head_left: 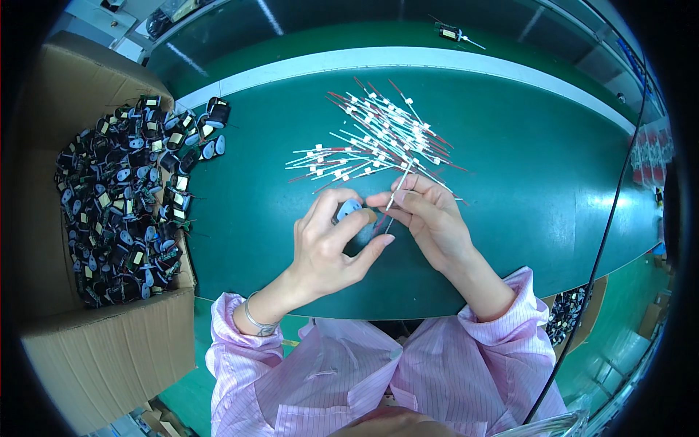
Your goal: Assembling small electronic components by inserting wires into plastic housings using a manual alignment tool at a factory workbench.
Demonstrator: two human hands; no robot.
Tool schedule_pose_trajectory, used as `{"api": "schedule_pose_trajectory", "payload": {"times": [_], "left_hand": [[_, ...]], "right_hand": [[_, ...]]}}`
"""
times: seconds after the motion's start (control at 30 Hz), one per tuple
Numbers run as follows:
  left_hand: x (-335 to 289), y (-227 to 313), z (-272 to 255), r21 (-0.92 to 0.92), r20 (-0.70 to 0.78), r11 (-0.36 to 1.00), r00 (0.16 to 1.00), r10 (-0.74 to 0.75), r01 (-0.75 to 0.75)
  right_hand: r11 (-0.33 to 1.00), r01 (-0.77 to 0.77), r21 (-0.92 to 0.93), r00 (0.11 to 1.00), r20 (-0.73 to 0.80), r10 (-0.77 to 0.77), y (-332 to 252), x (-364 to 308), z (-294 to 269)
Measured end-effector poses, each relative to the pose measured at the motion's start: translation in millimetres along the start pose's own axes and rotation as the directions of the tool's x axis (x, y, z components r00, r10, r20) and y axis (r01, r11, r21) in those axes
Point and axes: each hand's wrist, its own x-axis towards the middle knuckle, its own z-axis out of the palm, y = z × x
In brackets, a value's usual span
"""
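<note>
Close to the table's front middle, my left hand point(324, 244) is closed around a small electronic unit with a grey-blue oval face point(349, 209). Most of its body is hidden by my fingers. My right hand point(437, 222) pinches a thin white wire lead point(398, 191) between thumb and fingers, right beside the unit. A dark red wire end point(381, 223) shows below the pinch, near my left thumb. Whether the lead touches the unit I cannot tell. Just beyond my hands lies a loose pile of red and white wire leads point(386, 135) with small white connectors.
A large cardboard box point(109, 342) at the left holds many black units point(120, 197), some spilling onto the green table point(247, 160). One unit with a lead point(451, 33) lies beyond the white strip point(349, 58). A black cable point(608, 226) hangs at the right, near another box point(593, 309).
</note>
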Motion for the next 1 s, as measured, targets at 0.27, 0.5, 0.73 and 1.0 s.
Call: {"api": "schedule_pose_trajectory", "payload": {"times": [0.27, 0.5, 0.73, 1.0], "left_hand": [[-3.8, 0.7, 8.2, -0.048, -0.048, 0.998, 0.998, -0.043, 0.040], [-5.8, -4.6, -0.4, -0.608, 0.180, 0.703, 0.926, -0.331, 0.369], [-5.9, -6.1, -1.8, -0.557, 0.166, 0.759, 0.941, -0.295, 0.337], [-3.3, -7.0, -6.5, -0.511, 0.112, 0.820, 0.965, -0.235, 0.259]], "right_hand": [[0.923, 0.160, -0.351, 0.986, 0.009, -0.167, 1.0, -5.4, 4.3], [0.963, 0.147, -0.224, 0.988, 0.082, -0.131, -11.7, -7.8, 11.8], [0.757, 0.233, -0.610, 0.973, 0.147, -0.181, -2.8, -13.6, 9.8], [0.851, 0.107, -0.514, 0.994, 0.063, -0.087, -4.1, -15.4, 12.0]]}}
